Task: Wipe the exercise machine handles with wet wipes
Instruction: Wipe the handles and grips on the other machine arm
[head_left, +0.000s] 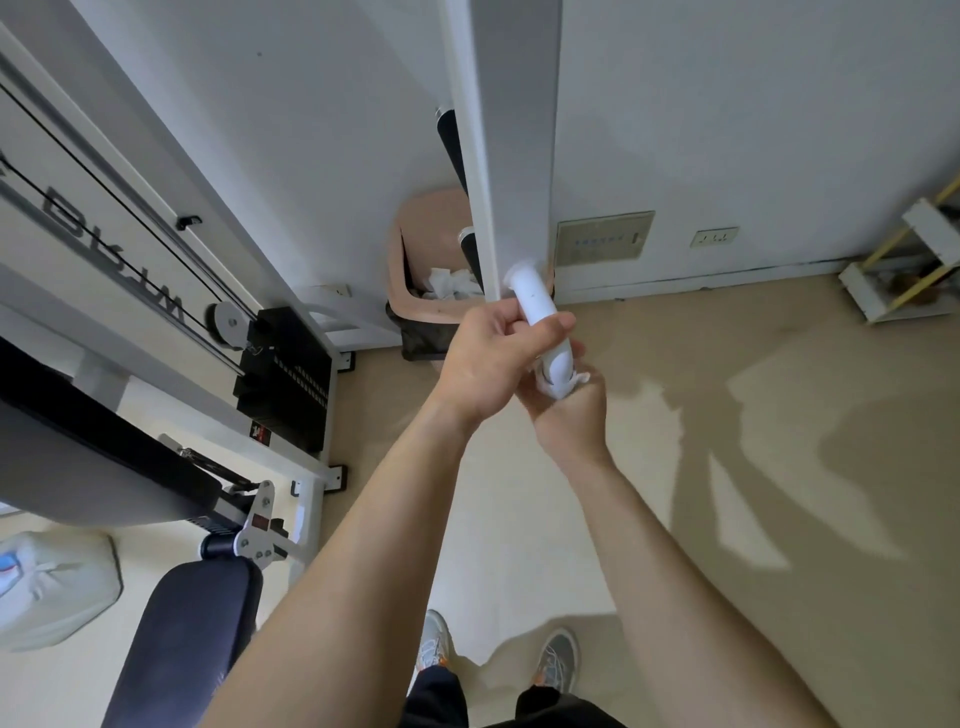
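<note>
Beige floor (675, 519) lies open to the right and toward the far wall (753, 130), while the left side is crowded by the machine's frame, weight stack (283, 379) and padded seat (182, 639). At the centre a white handle (537, 306) sticks out from a white upright post (511, 130). The left hand (493, 358) is curled around the handle's middle, thumb laid across its top and fingers wrapped under. The right hand (569, 415) is closed just below it, clamping a white wipe (563, 382) against the handle's near end; crumpled corners of the wipe stick out between the fingers. Both hands touch each other. Behind the post, at the foot of the wall, stands a pink bin (415, 270) with a dark liner and crumpled white wipes inside. Two black grips show beside the post's left edge. Far right, a white and yellow rack (904, 260) stands against the wall, well apart from the hands.
</note>
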